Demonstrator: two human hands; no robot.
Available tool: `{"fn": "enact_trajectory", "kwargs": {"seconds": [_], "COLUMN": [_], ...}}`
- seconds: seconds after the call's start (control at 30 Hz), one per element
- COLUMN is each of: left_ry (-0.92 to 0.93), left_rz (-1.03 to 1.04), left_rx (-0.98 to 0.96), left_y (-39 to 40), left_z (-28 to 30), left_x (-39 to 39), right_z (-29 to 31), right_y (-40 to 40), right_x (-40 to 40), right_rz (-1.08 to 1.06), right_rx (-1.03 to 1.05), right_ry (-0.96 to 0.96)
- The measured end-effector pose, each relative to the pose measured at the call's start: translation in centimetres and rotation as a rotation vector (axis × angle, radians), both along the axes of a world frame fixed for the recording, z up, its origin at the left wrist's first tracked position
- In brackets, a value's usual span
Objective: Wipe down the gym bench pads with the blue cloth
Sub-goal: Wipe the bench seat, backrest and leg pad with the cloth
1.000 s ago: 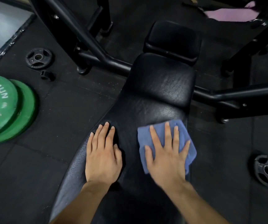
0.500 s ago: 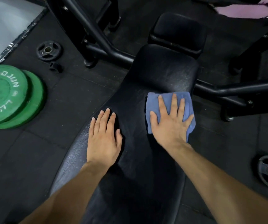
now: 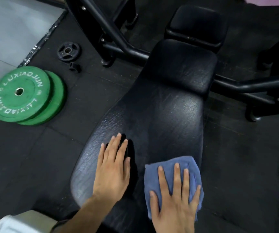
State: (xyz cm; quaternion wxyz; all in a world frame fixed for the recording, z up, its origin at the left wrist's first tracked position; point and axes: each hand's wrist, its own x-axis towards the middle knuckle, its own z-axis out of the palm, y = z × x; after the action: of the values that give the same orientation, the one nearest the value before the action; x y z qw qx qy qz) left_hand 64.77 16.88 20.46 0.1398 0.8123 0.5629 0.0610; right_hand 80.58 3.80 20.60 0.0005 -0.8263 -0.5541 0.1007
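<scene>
A long black padded bench back [image 3: 160,118] runs from the bottom centre up to a wider seat pad [image 3: 180,68] and a small square end pad [image 3: 197,24]. The blue cloth [image 3: 170,167] lies flat on the near right part of the long pad. My right hand [image 3: 175,200] presses flat on the cloth with fingers spread. My left hand [image 3: 111,169] rests flat on the bare pad to the left of the cloth, fingers together, holding nothing.
Two stacked green weight plates [image 3: 22,95] lie on the black rubber floor at the left. A small black plate [image 3: 69,51] and a collar [image 3: 74,66] lie beyond them. Black steel frame tubes [image 3: 123,47] cross behind the bench and continue to the right [image 3: 256,84].
My right hand has slid the cloth back down the pad toward me after pushing it up toward the seat pad. My left hand has stayed planted on the pad.
</scene>
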Motion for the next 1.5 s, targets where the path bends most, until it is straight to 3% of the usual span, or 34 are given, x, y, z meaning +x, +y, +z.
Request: {"fn": "enact_trajectory", "kwargs": {"seconds": [0.1,0.2,0.3,0.4,0.53,0.8,1.17,1.5], "left_ry": [0.109,0.150,0.147,0.156,0.147,0.140,0.093,0.039], "left_rz": [0.011,0.009,0.004,0.006,0.007,-0.005,-0.003,0.017], "left_rx": [-0.013,-0.014,-0.009,-0.014,-0.019,-0.032,-0.044,-0.007], "left_y": [-1.4,-1.6,-1.7,-1.7,-1.6,-1.5,-1.5,-1.6], "left_z": [-0.8,-1.3,-1.4,-1.6,-1.7,-1.7,-1.8,-1.4], "left_x": [-1.4,-1.6,-1.7,-1.9,-1.8,-1.9,-2.1,-2.0], "right_z": [-0.3,-0.9,-0.4,0.5,0.1,-0.8,-0.7,-1.4], "right_y": [-2.8,-3.7,-3.2,-2.3,-0.5,8.6,29.5,22.4], "right_x": [-1.5,-3.0,-4.3,-4.8,-4.0,-2.3,0.0,-0.4], "right_rz": [0.035,-0.087,-0.166,0.000,-0.035,0.045,0.210,0.335], "right_rx": [-0.042,-0.042,-0.029,-0.048,-0.053,-0.013,-0.129,0.009], "right_ry": [-0.025,0.047,-0.021,-0.038,0.008,0.003,0.041,-0.010]}}
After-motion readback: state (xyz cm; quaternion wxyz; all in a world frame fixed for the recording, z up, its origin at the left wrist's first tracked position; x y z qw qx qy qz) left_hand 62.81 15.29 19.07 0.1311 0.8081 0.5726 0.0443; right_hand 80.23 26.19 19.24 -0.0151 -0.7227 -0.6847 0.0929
